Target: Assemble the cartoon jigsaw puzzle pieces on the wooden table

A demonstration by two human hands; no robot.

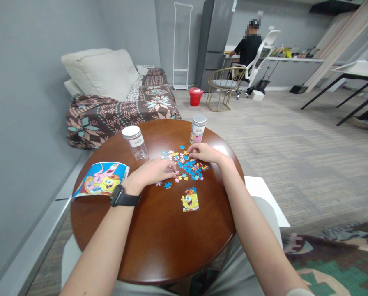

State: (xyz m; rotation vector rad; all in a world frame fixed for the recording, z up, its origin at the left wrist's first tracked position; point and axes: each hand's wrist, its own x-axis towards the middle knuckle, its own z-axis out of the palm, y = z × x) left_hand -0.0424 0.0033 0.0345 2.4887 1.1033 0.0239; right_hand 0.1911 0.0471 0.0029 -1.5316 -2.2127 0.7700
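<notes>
The left hand reaches palm down over the left side of the loose puzzle pieces, its fingers bent and the fingertips down among small pink and yellow pieces; whether it pinches 1 of them I cannot tell. The right hand comes in from the other side, fingers curled, fingertips at the upper edge of the same spread; its grasp is hidden too, so I cannot tell if it holds a piece.

The pieces, mostly blue with some pink, yellow and red, lie between the 2 hands on a round brown table. Nearer the person, apart from the loose spread, lies a joined puzzle section showing a yellow cartoon face. A few pieces, including a blue one, lie just below the left hand.

At the left of the table rests a printed picture sheet with 1 pink and 1 yellow character, its lower left corner at the table edge. Beyond the hands stand 2 lidded jars: a see-through jar at the left and a picture-labelled jar just beyond the right hand. A black watch circles the left wrist. Farther back, a person in black sits at a counter.
</notes>
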